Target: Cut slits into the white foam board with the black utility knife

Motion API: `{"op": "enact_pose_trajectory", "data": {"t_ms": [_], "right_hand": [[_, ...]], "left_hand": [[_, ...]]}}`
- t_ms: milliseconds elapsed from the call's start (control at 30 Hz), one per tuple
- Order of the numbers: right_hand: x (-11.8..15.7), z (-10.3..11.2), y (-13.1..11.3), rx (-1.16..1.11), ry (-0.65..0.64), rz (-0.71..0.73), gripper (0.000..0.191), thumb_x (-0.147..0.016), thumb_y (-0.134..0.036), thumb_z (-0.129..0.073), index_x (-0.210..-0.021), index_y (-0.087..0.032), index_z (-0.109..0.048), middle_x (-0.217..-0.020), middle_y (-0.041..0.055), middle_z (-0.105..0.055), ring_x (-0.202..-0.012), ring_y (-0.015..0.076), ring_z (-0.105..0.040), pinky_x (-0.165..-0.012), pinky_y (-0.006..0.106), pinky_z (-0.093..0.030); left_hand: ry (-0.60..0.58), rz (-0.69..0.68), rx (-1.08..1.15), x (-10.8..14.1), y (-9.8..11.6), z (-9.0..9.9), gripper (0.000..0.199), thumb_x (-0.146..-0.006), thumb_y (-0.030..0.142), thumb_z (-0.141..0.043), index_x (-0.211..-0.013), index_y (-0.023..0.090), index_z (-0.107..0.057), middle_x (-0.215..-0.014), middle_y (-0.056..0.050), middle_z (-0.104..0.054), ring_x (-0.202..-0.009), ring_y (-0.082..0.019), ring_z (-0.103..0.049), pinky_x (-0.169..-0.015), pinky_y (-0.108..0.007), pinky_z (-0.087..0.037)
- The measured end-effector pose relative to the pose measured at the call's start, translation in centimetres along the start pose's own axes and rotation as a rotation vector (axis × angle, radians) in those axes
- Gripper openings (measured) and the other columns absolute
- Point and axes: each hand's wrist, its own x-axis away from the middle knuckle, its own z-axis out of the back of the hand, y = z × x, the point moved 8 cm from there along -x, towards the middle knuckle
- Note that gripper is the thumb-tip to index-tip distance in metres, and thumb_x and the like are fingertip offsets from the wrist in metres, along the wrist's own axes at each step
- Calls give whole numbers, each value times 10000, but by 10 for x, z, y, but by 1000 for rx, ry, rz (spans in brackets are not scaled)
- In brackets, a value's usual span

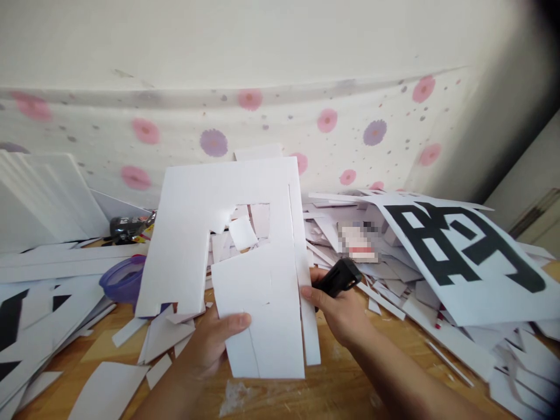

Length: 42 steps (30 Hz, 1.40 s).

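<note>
A large white foam board (pixel 188 198) with cut-out openings is held up over the wooden table. My left hand (pixel 221 332) grips its lower left part, thumb on the front face and fingers behind. At the right edge, my right hand (pixel 336 309) has its thumb on a narrow strip (pixel 310 326) that is partly split from the board by a long slit. A black cutter-like tool (pixel 339 277) is also in my right hand, its handle pointing up and right. Its blade cannot be seen. Through the opening, a small white piece (pixel 243 233) shows.
White scraps (pixel 437 326) litter the table (pixel 332 391) on both sides. A sheet with a black character (pixel 455 251) leans at right. At left are a purple bowl (pixel 125 280), a dark can (pixel 129 227) and stacked white boards (pixel 48 198). A flowered sheet (pixel 175 128) covers the wall.
</note>
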Motion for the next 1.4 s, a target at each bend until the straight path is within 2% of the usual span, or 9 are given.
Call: {"op": "enact_pose_trajectory", "data": {"t_ms": [167, 400, 567, 733, 867, 1100, 1200, 1333, 1400], "right_hand": [[0, 0, 2, 32, 4, -37, 281, -644, -423, -765, -783, -199, -667, -737, 35, -661, -681, 193, -596, -644, 336, -495], [-2, 0, -1, -24, -39, -12, 133, -686, -305, -698, -665, -184, -647, -647, 18, -619, -593, 144, -520, -563, 278, -392], [-3, 1, -1, -81, -46, -25, 104, -674, -268, -684, -678, -175, -637, -616, 12, -611, -565, 136, -503, -535, 273, -357], [-3, 7, -3, -140, 39, -98, 191, -592, -270, -717, -703, -193, -582, -537, 0, -605, -512, 150, -512, -486, 268, -332], [-1, 10, -8, -139, 29, -136, 200, -597, -268, -703, -710, -203, -552, -523, -1, -612, -497, 154, -525, -492, 273, -355], [0, 20, -17, 24, 3, -131, 132, -617, -292, -662, -664, -202, -579, -533, 11, -618, -472, 153, -524, -478, 289, -384], [-2, 24, -30, 246, -40, -27, 110, -671, -297, -641, -639, -204, -591, -563, 10, -608, -518, 156, -530, -508, 293, -386], [-5, 28, -57, 689, -85, 325, 62, -694, -178, -604, -641, -203, -585, -597, -20, -573, -557, 131, -485, -530, 265, -340], [-6, 29, -62, 852, -122, 432, 113, -658, -97, -556, -665, -206, -585, -627, -22, -585, -588, 134, -503, -550, 258, -342]], "left_hand": [[23, -21, -20, 0, 3, 1, 436, -658, 348, -819, -1043, 180, -698, -1009, -112, -730, -975, -342, -670, -801, -410, -566], [39, -21, -67, 1, 7, 2, 510, -667, 365, -809, -1119, 175, -666, -1084, -127, -713, -1016, -358, -656, -839, -441, -554], [49, -41, -63, 1, 12, -1, 483, -653, 334, -818, -1090, 188, -671, -1074, -117, -716, -1021, -358, -654, -834, -434, -556], [96, -62, -61, 1, 14, 2, 531, -637, 330, -830, -1113, 178, -651, -1042, -123, -722, -980, -358, -667, -781, -420, -570], [58, -67, -79, -1, 13, 3, 516, -655, 345, -818, -1111, 163, -659, -1033, -137, -721, -951, -354, -674, -766, -408, -571], [118, -69, -74, 1, 17, 9, 459, -632, 327, -836, -1042, 199, -672, -885, -80, -738, -738, -279, -689, -635, -352, -557], [133, -50, -85, 1, 17, 15, 478, -610, 332, -845, -1037, 192, -684, -817, -74, -733, -639, -249, -669, -584, -331, -545], [86, -46, -81, 1, 19, 21, 456, -613, 331, -841, -1024, 187, -703, -688, -60, -705, -536, -211, -631, -522, -293, -528], [44, -47, -81, 1, 21, 21, 440, -623, 325, -836, -1024, 198, -708, -687, -62, -706, -535, -207, -632, -508, -282, -527]]}}
